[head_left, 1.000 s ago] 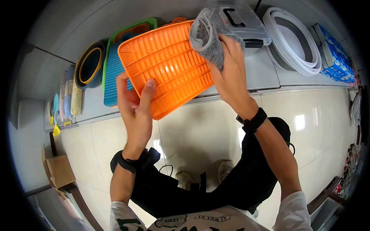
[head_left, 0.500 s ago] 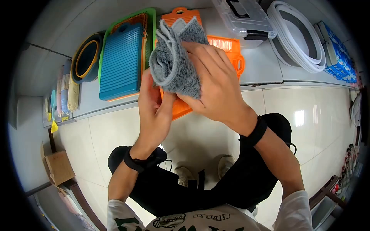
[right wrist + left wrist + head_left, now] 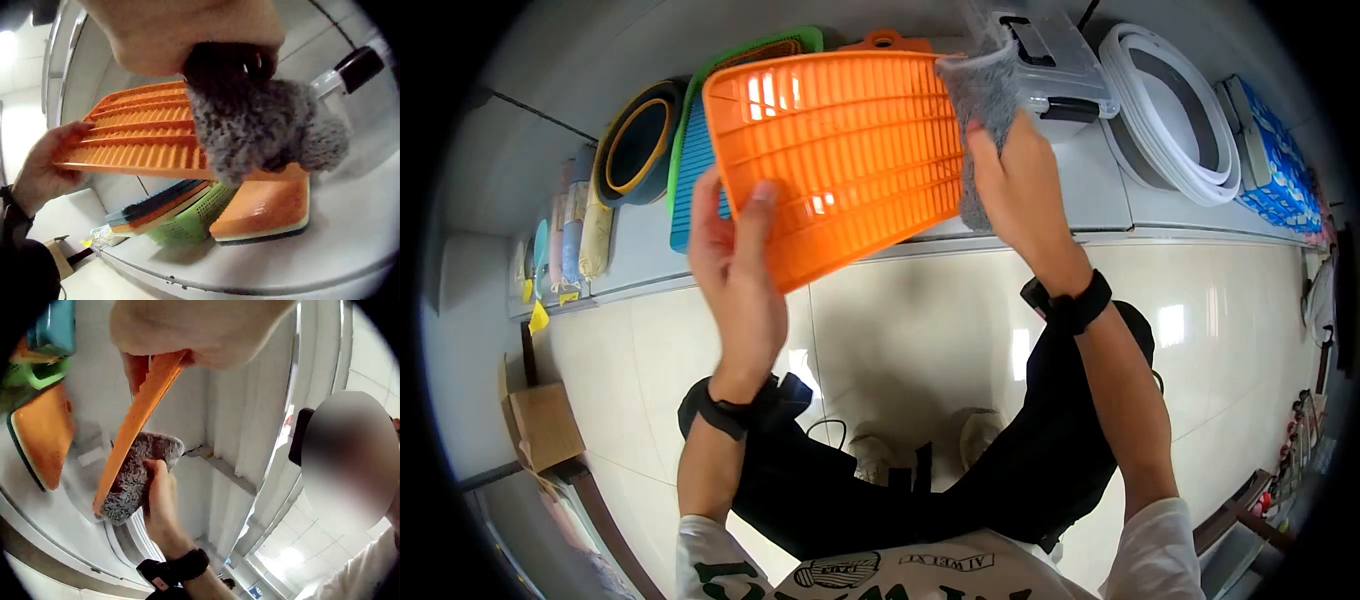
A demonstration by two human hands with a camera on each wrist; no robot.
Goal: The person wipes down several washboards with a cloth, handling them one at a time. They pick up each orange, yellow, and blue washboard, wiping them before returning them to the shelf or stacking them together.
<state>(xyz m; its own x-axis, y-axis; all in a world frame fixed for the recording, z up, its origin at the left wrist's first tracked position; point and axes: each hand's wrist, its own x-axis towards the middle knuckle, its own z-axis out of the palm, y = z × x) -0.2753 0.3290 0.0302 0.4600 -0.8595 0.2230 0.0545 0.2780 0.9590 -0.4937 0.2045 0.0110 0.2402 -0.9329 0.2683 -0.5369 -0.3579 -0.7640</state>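
Left grip (image 3: 740, 285) round orange board (image 3: 830, 165), right grip (image 3: 1025, 195) round grey cloth (image 3: 985, 100) — clear box (image 3: 1068, 72) just behind.

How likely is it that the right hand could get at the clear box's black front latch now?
Probably not without releasing the grey cloth, which the right hand holds against the orange board; otherwise, nothing visible blocks the nearby black front latch.

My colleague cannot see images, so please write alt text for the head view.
A person's left hand holds a ribbed orange board while the right hand holds a gray cloth at the board's right edge. At upper right, a clear storage box and a white oval basin stand on a gray ledge.
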